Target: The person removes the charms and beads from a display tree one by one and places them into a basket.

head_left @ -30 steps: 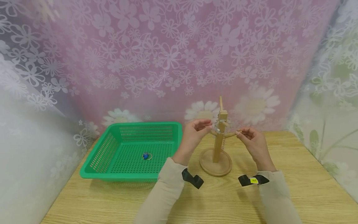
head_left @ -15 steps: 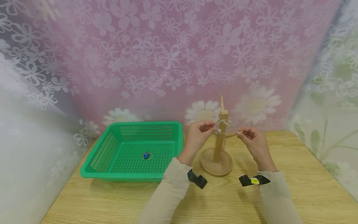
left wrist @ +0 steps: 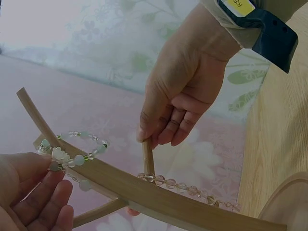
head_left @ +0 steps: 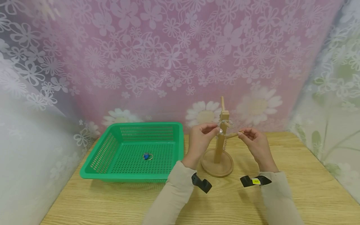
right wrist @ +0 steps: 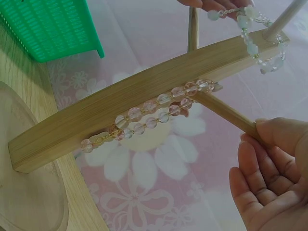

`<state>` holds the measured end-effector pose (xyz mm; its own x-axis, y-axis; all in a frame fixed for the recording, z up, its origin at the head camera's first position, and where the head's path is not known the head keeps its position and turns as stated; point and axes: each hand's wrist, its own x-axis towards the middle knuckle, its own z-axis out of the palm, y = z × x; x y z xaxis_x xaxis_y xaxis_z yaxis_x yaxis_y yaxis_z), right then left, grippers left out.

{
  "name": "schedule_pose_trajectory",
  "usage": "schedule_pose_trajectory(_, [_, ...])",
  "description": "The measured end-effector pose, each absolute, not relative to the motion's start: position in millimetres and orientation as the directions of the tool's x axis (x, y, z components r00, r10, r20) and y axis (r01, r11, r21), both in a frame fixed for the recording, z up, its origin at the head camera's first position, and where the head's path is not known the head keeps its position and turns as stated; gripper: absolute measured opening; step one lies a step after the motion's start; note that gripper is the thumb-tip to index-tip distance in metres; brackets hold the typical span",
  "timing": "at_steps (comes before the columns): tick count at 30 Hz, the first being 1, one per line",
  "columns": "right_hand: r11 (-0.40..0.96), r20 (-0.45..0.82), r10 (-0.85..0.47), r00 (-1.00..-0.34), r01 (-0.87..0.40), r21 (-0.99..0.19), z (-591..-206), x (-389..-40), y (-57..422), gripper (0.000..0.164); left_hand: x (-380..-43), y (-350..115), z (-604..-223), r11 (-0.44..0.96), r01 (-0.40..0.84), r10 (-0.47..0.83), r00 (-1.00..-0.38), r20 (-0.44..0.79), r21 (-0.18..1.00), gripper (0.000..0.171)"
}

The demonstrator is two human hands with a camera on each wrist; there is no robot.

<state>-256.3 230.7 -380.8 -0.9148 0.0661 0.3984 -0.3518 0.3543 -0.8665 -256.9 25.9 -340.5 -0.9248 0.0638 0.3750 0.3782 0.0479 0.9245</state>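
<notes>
A wooden jewellery stand (head_left: 220,147) with a round base and side pegs stands on the table. My left hand (head_left: 198,140) is at the left of its post, pinching a bracelet (left wrist: 79,160) of pale green and clear beads by its white flower charm. In the wrist views this bracelet loops around the upper post near the top peg. On the other side, my right hand (head_left: 257,147) pinches the tip of a right-hand peg (right wrist: 231,115) between thumb and forefinger. From that peg a pink beaded bracelet (right wrist: 150,107) hangs down along the post.
Left of the stand sits a green plastic basket (head_left: 132,176), with a blue ornament on a gold-coloured ring (head_left: 146,156) inside. Behind the wooden table (head_left: 225,200) hangs a pink flowered curtain (head_left: 168,62).
My left hand has moved right, up close to the post, carrying the flower charm with it. The right hand stays on the peg tip. Basket and stand have not moved.
</notes>
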Motion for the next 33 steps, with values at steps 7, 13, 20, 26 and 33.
schedule_pose_trajectory(7, [0.346, 0.414, 0.069, -0.908, -0.367, -0.863, -380.8, -257.1, 230.5, 0.03, -253.5, 27.5, -338.1, -0.008, 0.4, 0.038, -0.916, 0.4, 0.917, 0.013])
schedule_pose_trajectory(13, [0.348, 0.413, 0.073, -0.908, -0.365, -0.864, -380.9, -257.1, 230.7, 0.029, -251.3, 29.7, -336.2, -0.02, 0.427, 0.023, -0.904, 0.427, 0.904, 0.014])
schedule_pose_trajectory(20, [0.34, 0.406, 0.072, -0.911, -0.36, -0.869, -380.8, -257.1, 231.0, 0.031, -247.8, 30.9, -332.7, -0.051, 0.423, 0.014, -0.906, 0.424, 0.905, 0.015])
schedule_pose_trajectory(26, [0.342, 0.412, 0.075, -0.908, -0.365, -0.866, -381.1, -257.5, 231.6, 0.029, -243.9, 30.2, -330.8, -0.069, 0.429, 0.02, -0.902, 0.431, 0.901, 0.016])
schedule_pose_trajectory(33, [0.333, 0.408, 0.076, -0.91, -0.362, -0.871, -382.0, -257.7, 231.8, 0.029, -237.2, 30.8, -329.9, -0.121, 0.436, 0.02, -0.897, 0.442, 0.891, 0.014])
